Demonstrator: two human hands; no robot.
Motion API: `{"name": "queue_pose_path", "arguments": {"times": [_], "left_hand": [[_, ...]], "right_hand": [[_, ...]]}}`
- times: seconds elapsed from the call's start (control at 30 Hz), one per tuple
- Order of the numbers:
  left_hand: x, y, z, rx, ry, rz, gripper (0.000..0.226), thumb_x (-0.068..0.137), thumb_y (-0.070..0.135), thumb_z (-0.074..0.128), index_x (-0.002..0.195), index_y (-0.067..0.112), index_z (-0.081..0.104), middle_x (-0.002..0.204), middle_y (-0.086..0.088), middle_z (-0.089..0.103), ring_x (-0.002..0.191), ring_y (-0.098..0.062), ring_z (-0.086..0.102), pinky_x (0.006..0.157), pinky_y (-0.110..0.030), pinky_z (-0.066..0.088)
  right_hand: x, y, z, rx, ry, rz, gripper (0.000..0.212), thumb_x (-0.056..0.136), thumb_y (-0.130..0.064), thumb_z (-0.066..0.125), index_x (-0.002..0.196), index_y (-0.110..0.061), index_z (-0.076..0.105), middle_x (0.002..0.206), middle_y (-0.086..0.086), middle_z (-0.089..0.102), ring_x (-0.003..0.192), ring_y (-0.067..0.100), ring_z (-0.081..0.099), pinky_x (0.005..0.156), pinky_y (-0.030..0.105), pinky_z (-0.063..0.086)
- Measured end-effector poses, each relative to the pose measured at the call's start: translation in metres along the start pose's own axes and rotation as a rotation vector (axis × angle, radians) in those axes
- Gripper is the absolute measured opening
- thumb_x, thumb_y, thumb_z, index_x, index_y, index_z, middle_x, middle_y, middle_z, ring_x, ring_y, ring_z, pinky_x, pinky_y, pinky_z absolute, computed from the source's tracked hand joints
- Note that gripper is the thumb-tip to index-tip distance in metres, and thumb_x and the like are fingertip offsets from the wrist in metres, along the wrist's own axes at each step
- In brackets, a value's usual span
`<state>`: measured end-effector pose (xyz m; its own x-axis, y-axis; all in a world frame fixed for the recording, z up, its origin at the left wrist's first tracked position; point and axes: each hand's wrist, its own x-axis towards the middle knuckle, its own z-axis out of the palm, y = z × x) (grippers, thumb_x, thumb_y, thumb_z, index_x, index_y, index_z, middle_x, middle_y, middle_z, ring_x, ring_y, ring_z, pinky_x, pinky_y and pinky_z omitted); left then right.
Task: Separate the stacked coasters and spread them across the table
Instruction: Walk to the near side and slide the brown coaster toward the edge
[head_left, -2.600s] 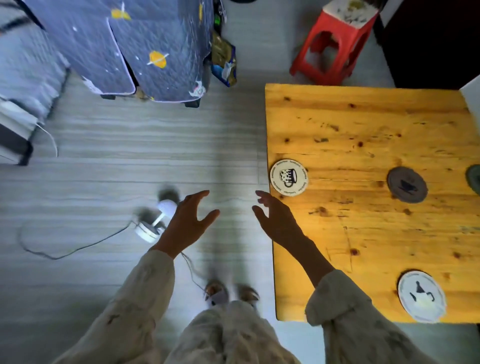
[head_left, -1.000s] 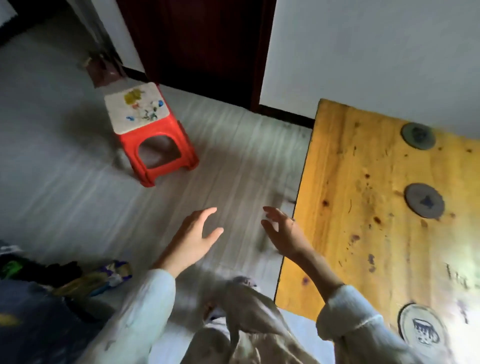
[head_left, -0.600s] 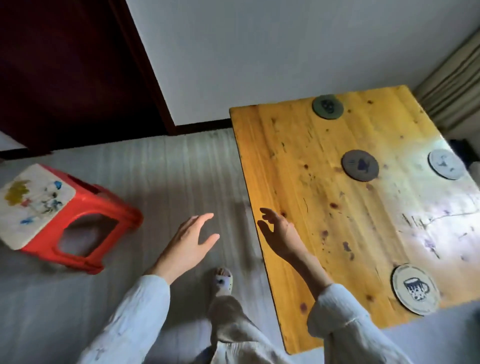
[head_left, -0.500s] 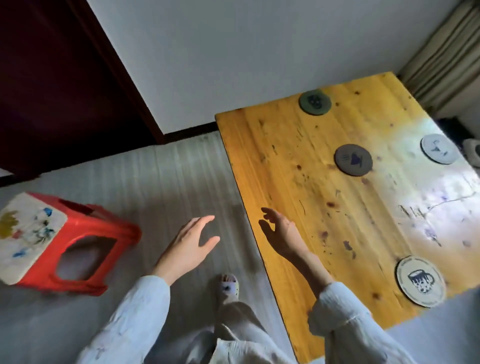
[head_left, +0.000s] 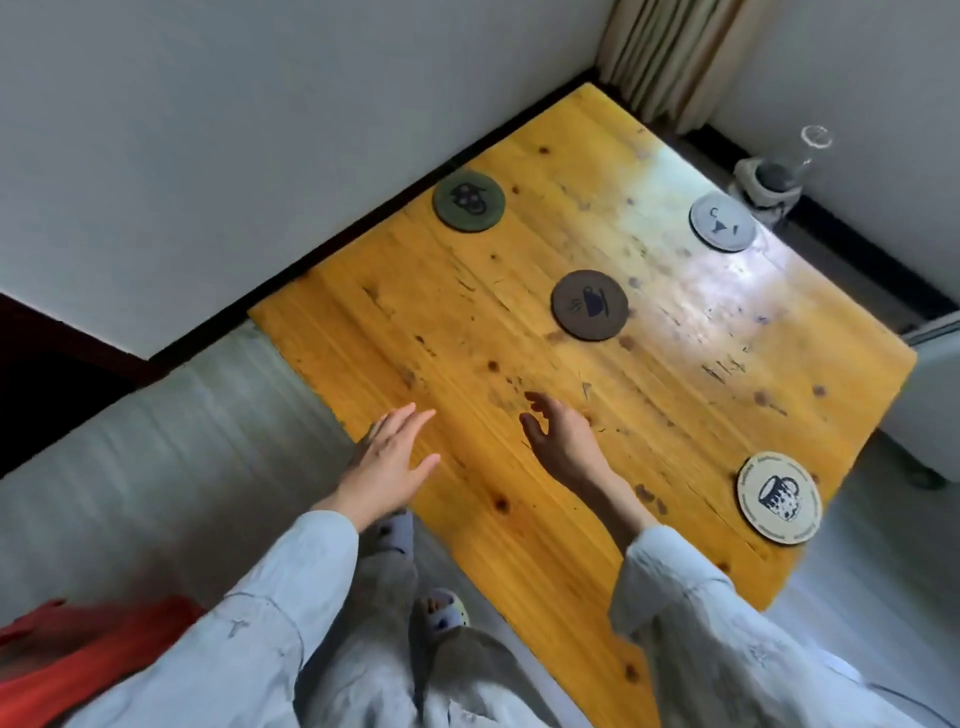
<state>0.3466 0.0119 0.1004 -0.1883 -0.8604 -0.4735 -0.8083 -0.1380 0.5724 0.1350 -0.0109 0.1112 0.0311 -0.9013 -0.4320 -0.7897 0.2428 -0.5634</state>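
Several round coasters lie apart on the yellow wooden table (head_left: 519, 519). A green coaster (head_left: 469, 200) sits near the far wall edge, a brown cup-print coaster (head_left: 589, 305) in the middle, a pale grey coaster (head_left: 722, 222) at the far right, and a cream mug-print coaster (head_left: 778, 497) near the right edge. My left hand (head_left: 387, 465) hovers over the table's left edge, fingers spread, holding nothing. My right hand (head_left: 561, 441) hovers above the tabletop, fingers loosely apart, empty. Neither hand touches a coaster.
White walls meet behind the table, with a curtain (head_left: 670, 52) in the corner. A glass vessel on a small stand (head_left: 774, 176) sits on the floor beyond the far right corner. A blurred red stool (head_left: 78, 654) is at lower left. My sandalled feet (head_left: 441, 613) stand by the table.
The view has swung around the table, from the red stool and floor toward the corner. Both hands now reach over the tabletop instead of the floor, still empty.
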Motion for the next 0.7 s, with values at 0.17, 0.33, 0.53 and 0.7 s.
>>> {"name": "queue_pose_path", "arguments": {"times": [0.17, 0.33, 0.53, 0.7], "left_hand": [[0.071, -0.014, -0.008, 0.118, -0.141, 0.015, 0.060, 0.090, 0.034, 0.046, 0.143, 0.027, 0.018, 0.157, 0.000, 0.006, 0.144, -0.021, 0.001, 0.117, -0.044, 0.011], [0.133, -0.027, -0.009, 0.439, -0.268, 0.080, 0.075, 0.088, 0.040, 0.049, 0.143, 0.032, -0.001, 0.157, -0.003, -0.013, 0.143, -0.025, -0.013, 0.115, -0.055, 0.002], [0.172, -0.034, -0.003, 0.582, -0.287, 0.054, 0.111, 0.071, 0.057, 0.061, 0.135, 0.037, -0.027, 0.146, -0.005, -0.039, 0.137, -0.031, -0.030, 0.104, -0.070, -0.003], [0.175, -0.027, 0.013, 0.668, -0.235, -0.008, 0.119, 0.071, 0.051, 0.066, 0.129, 0.029, -0.036, 0.146, -0.012, -0.038, 0.138, -0.037, -0.026, 0.105, -0.070, 0.008]], "right_hand": [[0.051, 0.010, -0.002, -0.034, 0.058, 0.132, 0.042, 0.095, -0.025, 0.047, 0.134, -0.013, 0.042, 0.135, 0.016, 0.053, 0.122, 0.031, 0.051, 0.099, 0.041, 0.044], [0.109, 0.020, -0.002, -0.094, 0.121, 0.257, 0.047, 0.093, -0.024, 0.051, 0.136, -0.012, 0.039, 0.141, 0.017, 0.045, 0.128, 0.034, 0.042, 0.104, 0.042, 0.040], [0.181, 0.038, -0.022, -0.184, 0.203, 0.328, 0.067, 0.089, -0.036, 0.055, 0.144, -0.012, 0.024, 0.154, 0.017, 0.021, 0.142, 0.036, 0.017, 0.114, 0.050, 0.026], [0.234, 0.056, -0.045, -0.301, 0.206, 0.297, 0.074, 0.087, -0.054, 0.048, 0.146, -0.022, 0.016, 0.159, 0.014, 0.007, 0.145, 0.035, 0.005, 0.115, 0.058, 0.017]]}}
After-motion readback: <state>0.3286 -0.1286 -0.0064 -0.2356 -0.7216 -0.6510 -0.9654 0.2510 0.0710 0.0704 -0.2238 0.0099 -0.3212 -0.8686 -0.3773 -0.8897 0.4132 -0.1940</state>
